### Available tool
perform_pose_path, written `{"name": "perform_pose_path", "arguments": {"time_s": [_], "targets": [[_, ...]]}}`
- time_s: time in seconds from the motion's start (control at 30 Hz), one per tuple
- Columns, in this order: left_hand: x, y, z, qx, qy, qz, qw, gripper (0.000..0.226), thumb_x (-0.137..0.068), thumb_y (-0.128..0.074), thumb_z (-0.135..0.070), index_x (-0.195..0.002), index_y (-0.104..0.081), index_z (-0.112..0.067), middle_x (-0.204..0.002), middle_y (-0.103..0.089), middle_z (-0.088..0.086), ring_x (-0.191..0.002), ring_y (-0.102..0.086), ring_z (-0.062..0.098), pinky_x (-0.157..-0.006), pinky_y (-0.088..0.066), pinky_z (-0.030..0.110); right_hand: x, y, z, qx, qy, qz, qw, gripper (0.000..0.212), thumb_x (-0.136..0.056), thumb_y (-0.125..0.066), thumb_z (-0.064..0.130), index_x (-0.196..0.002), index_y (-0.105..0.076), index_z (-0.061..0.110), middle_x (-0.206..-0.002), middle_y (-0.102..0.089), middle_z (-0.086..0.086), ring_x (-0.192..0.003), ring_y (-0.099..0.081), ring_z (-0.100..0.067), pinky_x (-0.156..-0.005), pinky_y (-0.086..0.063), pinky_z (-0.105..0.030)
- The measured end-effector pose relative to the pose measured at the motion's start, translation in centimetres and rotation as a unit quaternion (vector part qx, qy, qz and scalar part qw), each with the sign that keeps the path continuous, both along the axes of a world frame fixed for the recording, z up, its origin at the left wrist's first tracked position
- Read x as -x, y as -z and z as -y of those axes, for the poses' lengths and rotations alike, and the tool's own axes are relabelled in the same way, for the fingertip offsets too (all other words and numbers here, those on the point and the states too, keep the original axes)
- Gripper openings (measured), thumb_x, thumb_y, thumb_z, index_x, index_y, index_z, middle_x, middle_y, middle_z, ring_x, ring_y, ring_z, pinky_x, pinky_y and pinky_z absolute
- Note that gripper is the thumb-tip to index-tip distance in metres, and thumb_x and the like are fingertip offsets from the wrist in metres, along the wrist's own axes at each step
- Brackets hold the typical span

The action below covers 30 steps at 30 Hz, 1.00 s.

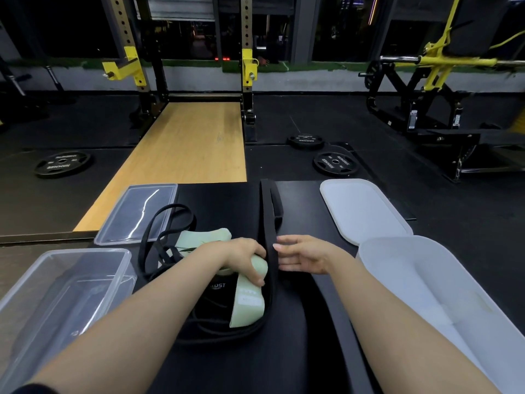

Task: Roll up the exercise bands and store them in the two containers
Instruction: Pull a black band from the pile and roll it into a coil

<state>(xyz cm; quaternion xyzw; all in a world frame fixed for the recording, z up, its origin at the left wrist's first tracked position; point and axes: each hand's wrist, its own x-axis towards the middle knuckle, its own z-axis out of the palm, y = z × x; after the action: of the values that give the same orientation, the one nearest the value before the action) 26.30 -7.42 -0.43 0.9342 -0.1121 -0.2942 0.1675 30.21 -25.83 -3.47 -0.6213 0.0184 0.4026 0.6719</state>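
Note:
A pile of exercise bands lies on a black mat (306, 322) in front of me. My left hand (246, 260) is shut on a pale green fabric band (248, 304), which folds down below the hand. A second green piece (210, 236) shows behind my wrist. A wide black band (269, 220) stretches away from me, and my right hand (301, 255) rests open beside it, fingertips touching its edge. Thin black loop bands (164, 231) tangle at the left. A clear container (61, 294) stands at left, a white container (443, 282) at right.
A clear lid (139, 213) lies behind the clear container and a white lid (360, 209) behind the white one. Weight plates (333, 163) lie on the dark gym floor beyond. A squat rack with a wooden platform (187, 149) stands ahead, a machine (426, 103) at right.

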Motion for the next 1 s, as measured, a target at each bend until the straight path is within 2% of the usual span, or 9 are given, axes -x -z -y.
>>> {"name": "perform_pose_path", "arguments": {"time_s": [0.13,0.23,0.4,0.6,0.67,0.73,0.87,0.93,1.0], "targets": [[0.8,-0.1,-0.3,-0.036,0.017,0.044,0.998,0.048,-0.08,-0.07,-0.031,-0.125,-0.056,-0.025,-0.119,-0.058,-0.004,-0.111,-0.052,0.015,-0.095,-0.045,0.03,1.3,0.2,-0.1,0.009,-0.026,0.004,1.0,0.029,-0.088,-0.061,0.0,-0.106,-0.051,0.021,-0.097,-0.069,-0.009,-0.092,-0.066,-0.026,-0.085,-0.053,-0.037],[1.5,0.0,0.0,-0.075,0.025,0.07,0.994,0.03,-0.083,-0.065,-0.026,-0.112,-0.062,-0.029,-0.108,-0.062,-0.002,-0.1,-0.056,0.017,-0.08,-0.046,0.029,1.5,0.6,-0.6,0.023,-0.034,0.012,0.999,0.029,-0.09,-0.061,0.002,-0.117,-0.052,0.006,-0.1,-0.069,-0.013,-0.088,-0.07,-0.025,-0.077,-0.058,-0.037],[1.9,-1.1,0.0,-0.176,0.045,0.085,0.98,0.034,-0.084,-0.058,-0.009,-0.115,-0.063,-0.022,-0.113,-0.061,0.001,-0.105,-0.059,0.023,-0.082,-0.048,0.031,1.5,-0.7,0.4,0.055,-0.046,0.031,0.997,0.01,-0.093,-0.056,0.003,-0.099,-0.063,0.002,-0.089,-0.072,-0.007,-0.079,-0.072,-0.016,-0.069,-0.058,-0.027],[2.4,-1.3,-2.1,-0.399,0.085,0.166,0.898,0.03,-0.09,-0.05,-0.005,-0.114,-0.062,-0.017,-0.122,-0.061,0.002,-0.112,-0.058,0.023,-0.088,-0.045,0.03,1.0,-1.7,0.7,0.074,0.055,0.045,0.995,0.045,-0.084,-0.067,-0.001,-0.124,-0.048,-0.006,-0.099,-0.069,-0.015,-0.077,-0.071,-0.022,-0.058,-0.057,-0.03],[2.4,-1.1,-2.3,-0.394,0.062,0.175,0.9,0.029,-0.09,-0.049,-0.007,-0.114,-0.062,-0.019,-0.122,-0.06,0.001,-0.113,-0.057,0.022,-0.087,-0.039,0.028,1.1,-1.9,0.3,0.078,0.071,0.052,0.993,0.047,-0.083,-0.067,-0.003,-0.125,-0.046,-0.002,-0.096,-0.066,-0.014,-0.075,-0.069,-0.021,-0.055,-0.057,-0.03],[2.3,-1.2,-1.7,-0.332,-0.001,0.16,0.93,0.032,-0.09,-0.049,-0.013,-0.12,-0.059,-0.023,-0.125,-0.058,0.0,-0.116,-0.055,0.021,-0.087,-0.038,0.028,1.2,-1.7,-0.1,0.093,0.06,0.052,0.992,0.049,-0.083,-0.067,-0.004,-0.127,-0.045,-0.001,-0.09,-0.067,-0.012,-0.067,-0.07,-0.019,-0.053,-0.057,-0.03],[1.8,-1.2,-0.1,-0.203,-0.057,0.101,0.972,0.048,-0.085,-0.055,-0.052,-0.128,-0.052,-0.031,-0.127,-0.057,-0.006,-0.118,-0.054,0.018,-0.087,-0.041,0.028,1.7,-1.0,-0.4,0.116,0.031,0.02,0.993,0.055,-0.086,-0.064,-0.004,-0.134,-0.04,0.004,-0.105,-0.066,-0.012,-0.076,-0.069,-0.024,-0.062,-0.058,-0.035],[1.7,-0.7,0.7,-0.178,-0.073,0.106,0.976,0.049,-0.088,-0.046,-0.059,-0.127,-0.054,-0.03,-0.126,-0.059,-0.005,-0.117,-0.054,0.019,-0.09,-0.04,0.03,2.0,-0.9,-0.4,0.104,0.036,-0.001,0.994,0.036,-0.089,-0.062,0.001,-0.122,-0.046,0.003,-0.106,-0.065,-0.013,-0.08,-0.068,-0.027,-0.068,-0.058,-0.038],[1.7,-0.3,1.5,-0.173,-0.073,0.162,0.969,0.041,-0.094,-0.042,-0.05,-0.123,-0.058,-0.026,-0.123,-0.061,-0.001,-0.115,-0.055,0.021,-0.09,-0.039,0.029,2.0,-0.9,-0.3,0.088,0.065,-0.011,0.994,0.014,-0.092,-0.06,0.007,-0.103,-0.052,0.003,-0.097,-0.064,-0.013,-0.079,-0.066,-0.027,-0.07,-0.057,-0.036]]}}
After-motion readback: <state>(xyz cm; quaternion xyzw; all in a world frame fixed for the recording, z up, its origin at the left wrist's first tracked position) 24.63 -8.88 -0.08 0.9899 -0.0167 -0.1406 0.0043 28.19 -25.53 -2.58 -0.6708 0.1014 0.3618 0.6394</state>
